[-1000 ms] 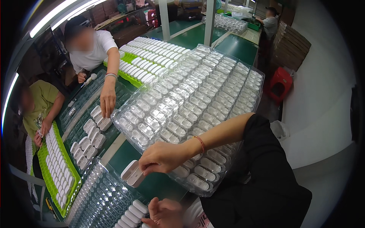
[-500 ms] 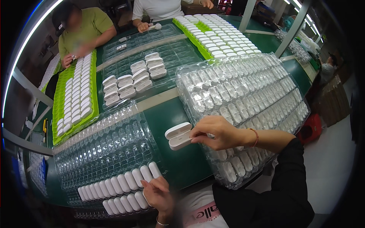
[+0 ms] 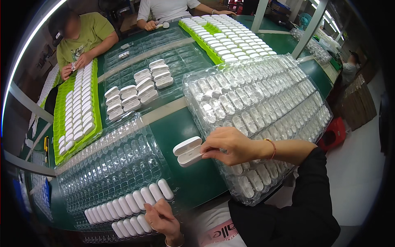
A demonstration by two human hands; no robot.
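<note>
My right hand (image 3: 232, 145) pinches the right end of a white earbud charging case (image 3: 190, 156). The case is held up over the green table with its lid open and its hollow inside showing. My left hand (image 3: 163, 220) is at the near edge, its fingers curled in beside the lower row of closed white cases (image 3: 128, 228); what they hold, if anything, is hidden. Above that row lies a longer row of closed cases (image 3: 131, 202). Both rows sit in a clear plastic tray (image 3: 111, 164) with many unfilled pockets.
A tall stack of clear trays (image 3: 255, 111) stands under and beyond my right forearm. Opened cases (image 3: 144, 84) sit on another clear tray farther off. Green trays of white pieces (image 3: 61, 103) lie at left and far. Two people work across the table (image 3: 164, 125).
My left hand has curled its fingers more beside the lower row. My right hand keeps hold of the open case. The view has shifted slightly. The person at far right has reached along the green tray.
</note>
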